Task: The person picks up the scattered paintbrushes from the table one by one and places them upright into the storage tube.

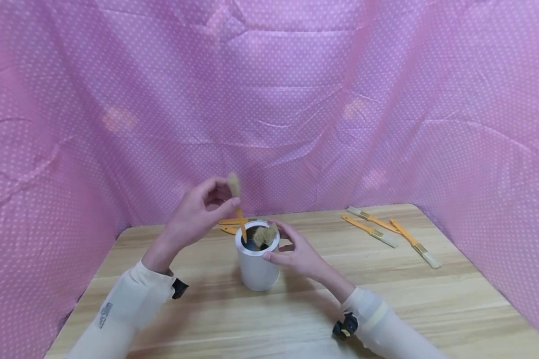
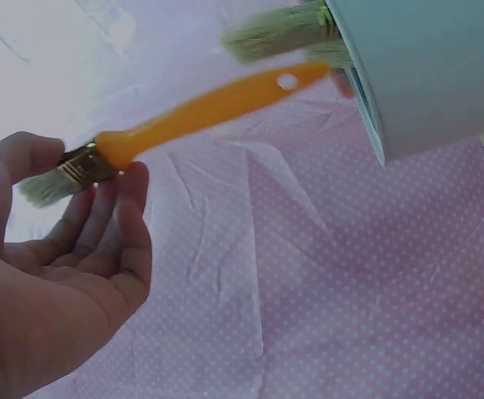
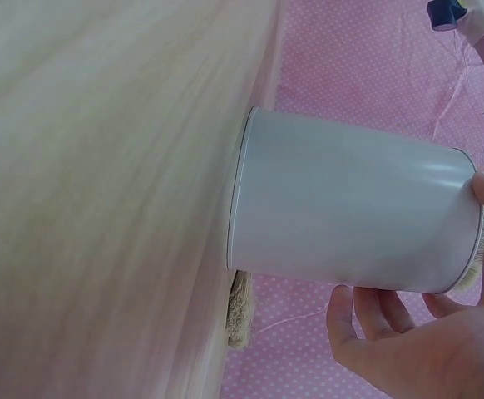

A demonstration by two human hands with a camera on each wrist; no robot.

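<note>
My left hand (image 1: 197, 212) pinches a paintbrush (image 2: 200, 112) by its metal ferrule, bristles up. The tip of its orange handle points down into the mouth of a white cylindrical container (image 1: 259, 271), seen in the head view. Inside the container stand other brushes with bristles (image 1: 265, 235) showing at the rim. On the container's right side, my right hand (image 1: 298, 249) grips it near the top, thumb at the front and fingers around the far side. In the right wrist view the container (image 3: 350, 204) stands upright on the wooden table (image 3: 101, 199).
Behind the container lie brushes with orange handles (image 1: 229, 221), partly hidden. Three more paintbrushes lie at the table's back right, among them one brush (image 1: 415, 243) angled toward the right edge. Pink dotted cloth (image 1: 269, 99) hangs around the back and sides.
</note>
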